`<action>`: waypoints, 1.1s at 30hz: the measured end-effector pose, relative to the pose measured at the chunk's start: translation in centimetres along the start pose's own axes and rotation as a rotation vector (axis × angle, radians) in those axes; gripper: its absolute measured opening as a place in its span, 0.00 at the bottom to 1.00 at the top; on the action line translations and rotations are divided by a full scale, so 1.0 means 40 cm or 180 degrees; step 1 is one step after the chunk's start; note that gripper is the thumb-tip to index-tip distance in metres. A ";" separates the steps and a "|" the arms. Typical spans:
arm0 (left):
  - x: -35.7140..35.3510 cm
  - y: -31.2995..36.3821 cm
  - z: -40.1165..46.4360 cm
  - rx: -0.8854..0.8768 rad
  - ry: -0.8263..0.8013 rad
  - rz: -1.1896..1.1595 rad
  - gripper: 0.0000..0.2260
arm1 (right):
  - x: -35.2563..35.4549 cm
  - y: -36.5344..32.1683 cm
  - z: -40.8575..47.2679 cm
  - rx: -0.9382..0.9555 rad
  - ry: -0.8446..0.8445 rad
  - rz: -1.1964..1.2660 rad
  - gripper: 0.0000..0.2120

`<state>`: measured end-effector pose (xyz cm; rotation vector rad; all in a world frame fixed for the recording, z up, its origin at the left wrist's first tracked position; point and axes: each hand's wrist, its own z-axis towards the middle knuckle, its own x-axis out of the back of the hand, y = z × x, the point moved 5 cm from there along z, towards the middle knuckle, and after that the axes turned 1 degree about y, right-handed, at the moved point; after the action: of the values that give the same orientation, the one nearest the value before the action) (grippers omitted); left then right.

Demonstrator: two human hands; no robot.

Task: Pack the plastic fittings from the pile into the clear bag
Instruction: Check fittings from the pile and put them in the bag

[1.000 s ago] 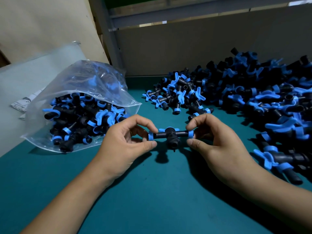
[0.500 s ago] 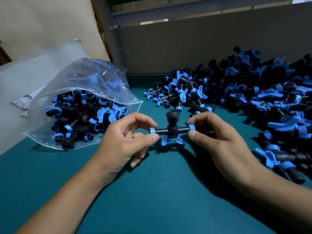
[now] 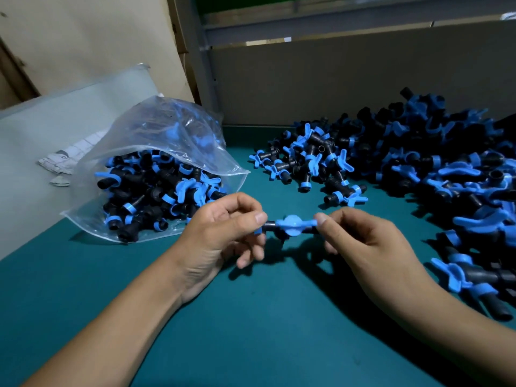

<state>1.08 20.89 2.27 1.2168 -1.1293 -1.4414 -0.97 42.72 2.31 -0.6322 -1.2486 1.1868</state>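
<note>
We see one fitting (image 3: 290,229) held in mid-frame above the green table (image 3: 265,331), pinched at both ends. The left hand (image 3: 220,238) pinches its left end between thumb and forefinger, the other fingers loosely curled below. The right hand (image 3: 360,244) pinches the right end the same way. The fitting's blue handle faces up toward us and its body lies level.

The clear bag (image 3: 156,163) lies on its side at left centre, mouth open toward the hands and already well filled with fittings. Its mouth edge is just beside the left hand.

The pile (image 3: 418,169) runs across the right side of the frame from the back wall (image 3: 335,85) down to the right edge. A smaller clump sits at upper centre, with a few strays near the right hand.

We note bare table between bag and pile and across the lower frame. A grey sheet (image 3: 42,141) with paper scraps (image 3: 64,160) lies at the left edge behind the bag.
</note>
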 end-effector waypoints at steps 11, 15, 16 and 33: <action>0.046 0.098 -0.020 -0.0979 0.0785 0.0584 0.04 | -0.020 -0.025 -0.011 0.0176 -0.0545 -0.0149 0.28; 0.131 0.178 -0.063 -0.1732 0.1818 0.1154 0.04 | -0.026 -0.027 -0.015 0.0148 -0.0672 -0.0265 0.31; 0.157 0.189 -0.076 -0.1847 0.2179 0.1180 0.04 | -0.026 -0.027 -0.017 0.0140 -0.0701 -0.0310 0.31; 0.330 0.116 -0.075 -0.1453 0.3747 0.0565 0.08 | -0.025 -0.029 -0.031 0.0078 -0.0777 -0.0927 0.25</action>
<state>3.11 6.89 4.43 1.2634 -0.0747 -0.5602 0.70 41.68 2.63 -0.2789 -1.4726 1.0535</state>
